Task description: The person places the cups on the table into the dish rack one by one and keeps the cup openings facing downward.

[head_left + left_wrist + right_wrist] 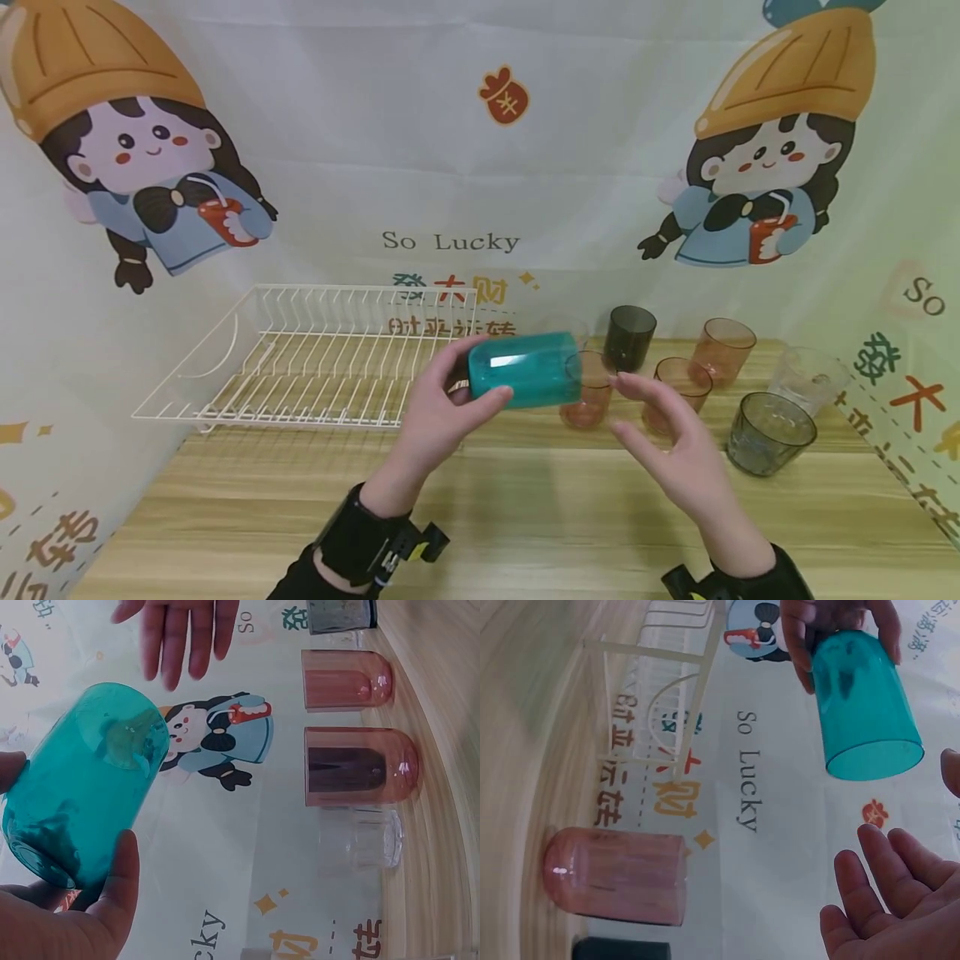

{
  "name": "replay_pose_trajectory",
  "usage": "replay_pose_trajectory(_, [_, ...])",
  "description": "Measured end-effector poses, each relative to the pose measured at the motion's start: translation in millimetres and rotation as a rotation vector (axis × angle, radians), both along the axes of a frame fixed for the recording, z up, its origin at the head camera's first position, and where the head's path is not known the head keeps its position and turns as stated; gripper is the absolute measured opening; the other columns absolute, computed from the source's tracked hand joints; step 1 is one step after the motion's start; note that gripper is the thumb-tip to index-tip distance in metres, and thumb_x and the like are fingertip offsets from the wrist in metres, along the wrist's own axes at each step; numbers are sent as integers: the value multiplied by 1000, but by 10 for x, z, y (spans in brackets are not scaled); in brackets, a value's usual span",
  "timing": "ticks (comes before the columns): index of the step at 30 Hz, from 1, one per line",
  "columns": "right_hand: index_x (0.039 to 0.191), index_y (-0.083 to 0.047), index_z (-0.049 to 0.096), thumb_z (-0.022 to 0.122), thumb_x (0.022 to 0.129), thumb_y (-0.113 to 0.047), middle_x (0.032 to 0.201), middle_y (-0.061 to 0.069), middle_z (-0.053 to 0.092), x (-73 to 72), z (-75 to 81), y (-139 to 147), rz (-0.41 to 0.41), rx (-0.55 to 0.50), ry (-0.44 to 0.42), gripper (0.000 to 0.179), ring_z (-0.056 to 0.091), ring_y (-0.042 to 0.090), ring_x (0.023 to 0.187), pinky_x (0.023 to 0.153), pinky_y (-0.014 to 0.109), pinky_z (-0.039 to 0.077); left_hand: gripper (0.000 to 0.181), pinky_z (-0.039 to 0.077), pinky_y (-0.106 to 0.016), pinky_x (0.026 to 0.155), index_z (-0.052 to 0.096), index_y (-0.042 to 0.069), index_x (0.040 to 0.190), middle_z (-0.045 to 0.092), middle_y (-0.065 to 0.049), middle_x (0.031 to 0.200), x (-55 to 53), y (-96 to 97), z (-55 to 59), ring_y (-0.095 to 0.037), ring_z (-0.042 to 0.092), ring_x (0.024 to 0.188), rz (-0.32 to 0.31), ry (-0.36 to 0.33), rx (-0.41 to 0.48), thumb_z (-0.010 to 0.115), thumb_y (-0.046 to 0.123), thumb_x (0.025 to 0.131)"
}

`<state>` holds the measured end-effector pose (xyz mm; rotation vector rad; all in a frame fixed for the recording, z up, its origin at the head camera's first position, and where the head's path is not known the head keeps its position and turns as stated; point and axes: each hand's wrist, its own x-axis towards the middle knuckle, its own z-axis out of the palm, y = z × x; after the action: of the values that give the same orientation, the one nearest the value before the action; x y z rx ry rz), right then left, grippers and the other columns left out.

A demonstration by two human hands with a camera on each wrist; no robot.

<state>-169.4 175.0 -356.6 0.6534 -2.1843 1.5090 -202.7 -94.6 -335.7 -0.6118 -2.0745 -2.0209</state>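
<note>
A teal see-through cup [525, 369] lies sideways in the air, its mouth facing right. My left hand [442, 408] grips it round the base end, thumb in front; the left wrist view shows the fingers about the cup's bottom [39, 862]. Just right of the mouth is my right hand [678, 454], apart from the cup, with its thumb and fingers spread and nothing held. In the right wrist view the right hand's fingers [870, 881] are loosely extended below the cup's rim [875, 760].
A white wire dish rack [300, 417] stands on the wooden table [360, 508] at left. At right are several cups: a dark one [630, 337], pink ones such as this pink cup [723, 352], a grey one [771, 437] and a clear one [806, 379]. A printed cloth [360, 125] hangs behind.
</note>
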Motion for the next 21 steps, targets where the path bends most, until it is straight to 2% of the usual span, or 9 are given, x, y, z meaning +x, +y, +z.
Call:
replay_pose_trajectory(6, [134, -4, 57, 69, 88, 5, 131, 4, 61, -10, -103, 99, -41, 46, 8, 48, 52, 0, 119, 96, 12, 40, 62, 58, -36, 82, 52, 10, 139, 54, -18, 124, -5, -73, -20, -31, 59, 107, 38, -28, -32, 77, 7, 82])
replay_pose_trajectory(11, [133, -5, 58, 72, 87, 3, 130, 7, 62, -3, -157, 163, -93, 94, 13, 49, 53, -1, 116, 96, 12, 38, 61, 58, -35, 82, 53, 6, 138, 55, -19, 123, -24, -149, -28, -31, 58, 106, 75, -41, -55, 77, 7, 82])
replay_pose_trajectory(21, [133, -3, 57, 71, 90, -5, 129, 10, 63, 4, -252, 250, -139, 147, -65, 45, 52, -1, 114, 98, 14, 35, 61, 56, -34, 85, 53, 9, 139, 58, -17, 122, -37, -284, -79, -29, 58, 106, 146, -82, -119, 78, 12, 84])
